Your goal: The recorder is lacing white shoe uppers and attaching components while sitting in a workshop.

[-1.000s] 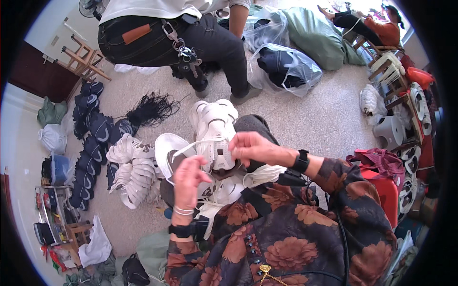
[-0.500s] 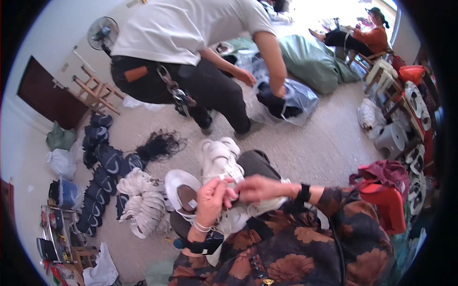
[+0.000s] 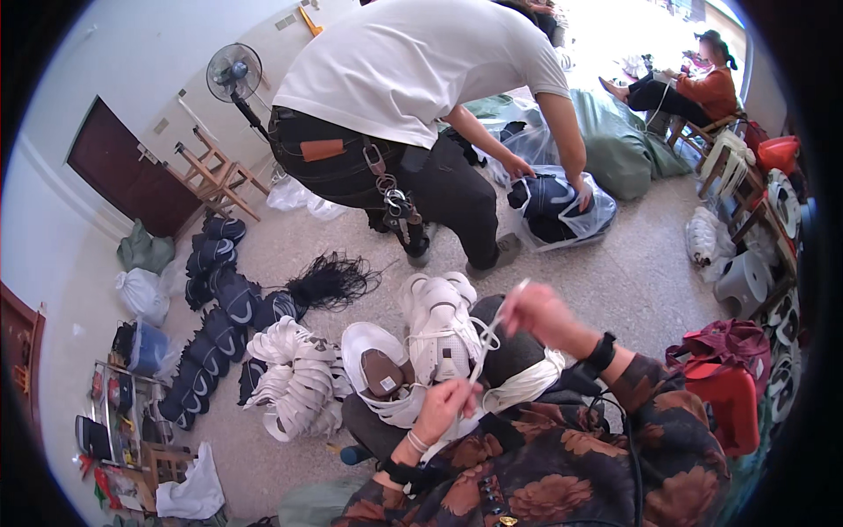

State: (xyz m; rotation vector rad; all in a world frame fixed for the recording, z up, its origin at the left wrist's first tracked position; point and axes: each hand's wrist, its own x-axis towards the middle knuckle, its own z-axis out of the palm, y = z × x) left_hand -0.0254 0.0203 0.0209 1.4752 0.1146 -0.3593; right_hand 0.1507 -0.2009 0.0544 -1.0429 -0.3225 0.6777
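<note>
White shoe uppers [image 3: 436, 329] lie bunched over my lap, with a lace threaded through the upper nearest me. A white shoelace [image 3: 482, 350] stretches between my hands. My left hand [image 3: 446, 408] pinches its lower part beside the upper. Raised to the right, my right hand [image 3: 549, 316] is somewhat blurred, its fingers closed on the upper part of the lace. Left of the stack, a white upper [image 3: 373, 362] lies opened, showing a brown lining and a small white label. A hank of white laces [image 3: 527, 379] rests on my right thigh.
White uppers [image 3: 297, 373] and rows of dark uppers [image 3: 211, 338] lie on the floor to the left, near black laces [image 3: 332, 281]. Ahead, a co-worker [image 3: 413, 79] bends over a clear plastic bag [image 3: 571, 215]. A red stool [image 3: 724, 400] stands at right.
My hands have moved apart, the right one up and to the right, drawing the lace out between them. The co-worker's hands have shifted on the plastic bag. The whole view has shifted.
</note>
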